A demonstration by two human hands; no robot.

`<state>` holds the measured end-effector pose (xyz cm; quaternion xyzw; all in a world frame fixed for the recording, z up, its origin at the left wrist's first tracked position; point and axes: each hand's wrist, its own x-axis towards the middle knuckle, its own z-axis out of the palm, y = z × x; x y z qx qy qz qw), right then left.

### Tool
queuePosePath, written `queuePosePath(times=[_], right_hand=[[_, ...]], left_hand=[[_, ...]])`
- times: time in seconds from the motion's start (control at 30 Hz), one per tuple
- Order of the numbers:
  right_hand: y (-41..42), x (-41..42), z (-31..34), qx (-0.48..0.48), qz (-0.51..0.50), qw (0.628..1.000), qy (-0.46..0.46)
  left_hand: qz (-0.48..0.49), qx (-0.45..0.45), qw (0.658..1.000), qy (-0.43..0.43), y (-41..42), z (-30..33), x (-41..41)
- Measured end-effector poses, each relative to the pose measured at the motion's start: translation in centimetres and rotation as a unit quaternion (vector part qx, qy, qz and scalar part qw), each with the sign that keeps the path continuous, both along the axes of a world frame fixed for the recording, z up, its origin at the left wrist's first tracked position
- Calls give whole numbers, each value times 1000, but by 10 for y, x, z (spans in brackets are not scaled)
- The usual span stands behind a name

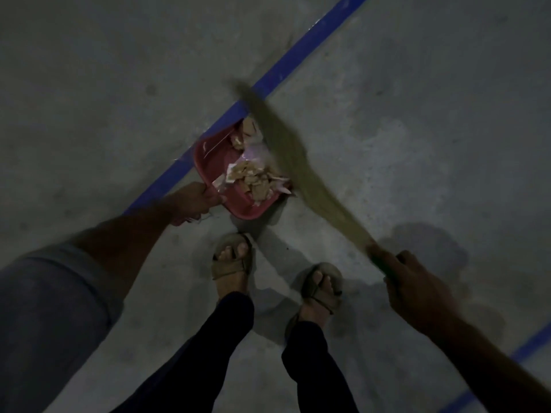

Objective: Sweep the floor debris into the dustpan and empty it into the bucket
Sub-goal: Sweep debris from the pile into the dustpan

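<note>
**A:** Where did you have the pan [238, 186] at that moment?

**B:** On the floor [417, 144], just ahead of your feet, lying against the blue line [286, 64]. Your left hand [195, 202] was at its 8 o'clock, fingers curled round the handle. I couldn't make out the handle itself; it was dim and hidden in your grip.

**A:** And the broom [286, 150]?

**B:** Your right hand [414, 289] clenched the green grip at the low end. The broom's long axis ran from there up toward 10 o'clock, with the blurred bristles crossing the pan's open mouth on its 2 o'clock side.

**A:** So which way did the debris [253, 177] lie from the bristles?

**B:** Toward 8 o'clock of them, already heaped inside the pan. A few scraps sat near the lip at the pan's 12 o'clock and 4 o'clock; whether they were inside or just outside I couldn't tell.

**A:** Then what did the move turn on?

**B:** My judgement: the mouth faced the broom, so any last stroke had to run from 2 toward 8 o'clock. Your left hand was the nearer one for lifting. No bucket showed.
</note>
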<state>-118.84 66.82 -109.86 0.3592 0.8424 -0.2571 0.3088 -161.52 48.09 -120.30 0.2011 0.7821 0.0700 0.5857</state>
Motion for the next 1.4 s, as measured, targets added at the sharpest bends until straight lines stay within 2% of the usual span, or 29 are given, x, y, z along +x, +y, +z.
queuePosePath(times=[0.07, 0.2, 0.37, 0.53, 0.8, 0.9, 1.1, 1.2, 1.3, 1.4], right_hand=[[-18, 10, 14, -18, -4, 1000, 11], [-40, 36, 39, -23, -73, 997, 32], [-34, 63, 53, 22, -146, 989, 26], [-8, 58, 22, 71, -141, 987, -12], [-16, 38, 6, -15, -10, 1000, 6], [-32, 48, 21, -29, -42, 998, 37], [-42, 85, 55, -19, -154, 985, 70], [-36, 94, 52, 8, -161, 985, 64], [-26, 97, 38, 27, -156, 986, 46], [-17, 103, 24, 24, -141, 989, 41]], left_hand=[[17, 3, 1000, -8, 4, 0, 10], [72, -4, 997, -35, -7, 2, 20], [72, -23, 997, -35, -31, -1, 22], [56, -22, 997, -43, -38, -4, 27], [41, 1, 998, -46, -15, -7, 56], [79, 25, 995, -49, -16, -1, 74], [151, -41, 985, -70, -66, 16, 70], [166, -37, 983, -71, -87, 27, 68], [133, -32, 990, -38, -95, 36, 75], [152, -46, 986, -55, -111, 33, 94]])
